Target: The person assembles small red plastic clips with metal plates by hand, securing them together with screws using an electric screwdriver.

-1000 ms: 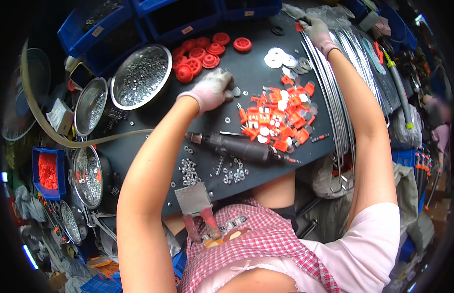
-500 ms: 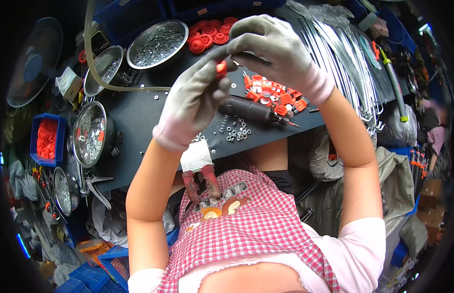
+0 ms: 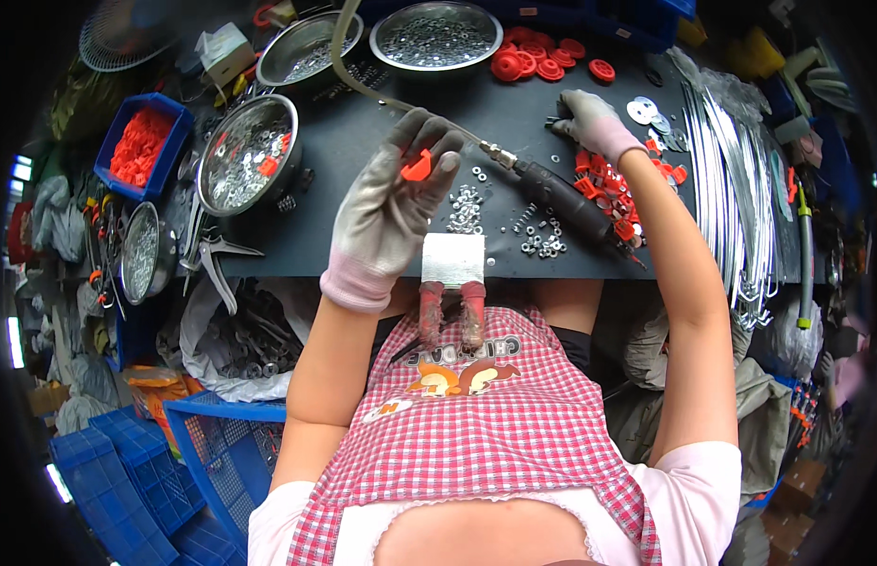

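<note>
My left hand, in a grey-and-white glove, is raised above the near part of the dark table. Its fingers are closed around a small red plastic piece. Farther right, my gloved right hand is at the table just beyond a heap of red plastic parts. Its fingers are curled together at something dark and small that I cannot make out. Between the hands lies a black air screwdriver with a clear hose. Small metal nuts are heaped beside a silver block.
Red-handled pliers stick out toward me below the block. Steel bowls of small metal parts stand at the back and left, near a blue bin of red pieces. Red round knobs lie behind; long metal rods lie at right.
My hands, close together before, have parted. The right one has moved right and down to the table; the left still holds the red piece. The view has shifted too.
</note>
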Motion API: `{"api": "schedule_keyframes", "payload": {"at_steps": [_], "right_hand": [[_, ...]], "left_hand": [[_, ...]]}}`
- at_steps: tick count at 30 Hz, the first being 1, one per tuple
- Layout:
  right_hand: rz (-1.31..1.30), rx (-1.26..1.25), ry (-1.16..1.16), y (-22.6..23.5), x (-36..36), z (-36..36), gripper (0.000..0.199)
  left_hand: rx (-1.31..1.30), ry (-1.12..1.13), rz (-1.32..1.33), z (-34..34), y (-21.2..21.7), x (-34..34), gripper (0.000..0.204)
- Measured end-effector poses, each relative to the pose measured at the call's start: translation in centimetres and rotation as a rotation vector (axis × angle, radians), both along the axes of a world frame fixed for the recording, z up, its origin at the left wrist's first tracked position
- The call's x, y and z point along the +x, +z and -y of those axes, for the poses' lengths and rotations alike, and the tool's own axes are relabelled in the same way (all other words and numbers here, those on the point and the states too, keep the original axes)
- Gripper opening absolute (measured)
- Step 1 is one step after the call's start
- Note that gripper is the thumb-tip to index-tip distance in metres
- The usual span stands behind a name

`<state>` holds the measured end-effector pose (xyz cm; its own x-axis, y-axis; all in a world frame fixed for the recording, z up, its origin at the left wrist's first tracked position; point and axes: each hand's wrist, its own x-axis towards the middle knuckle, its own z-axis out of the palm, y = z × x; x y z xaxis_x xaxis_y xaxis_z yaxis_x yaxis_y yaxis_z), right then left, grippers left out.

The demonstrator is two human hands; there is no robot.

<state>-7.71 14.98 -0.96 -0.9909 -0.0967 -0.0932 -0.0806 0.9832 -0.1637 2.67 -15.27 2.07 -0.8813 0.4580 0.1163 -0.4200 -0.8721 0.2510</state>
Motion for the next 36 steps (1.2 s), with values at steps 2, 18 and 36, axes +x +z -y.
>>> {"api": "schedule_keyframes", "payload": {"at_steps": [2,18,36], "right_hand": [[-0.313,0.061,-0.017,0.2,1.3,1.6,0.025],[-0.777,-1.358,0.029,3.5,15.5,15.5,0.021],[-0.5,-1.254,-0.086,3.0,15.8,16.3,0.014]], "left_hand": [[0.044,0.066,0.016,-0.5,-0.5,-0.3,0.035],[-0.321,0.261,-0.252,-3.0,0.7,2.3,0.032],[0.107,0.202,-0.169,-4.7,-1.1,1.8,0.043]]}}
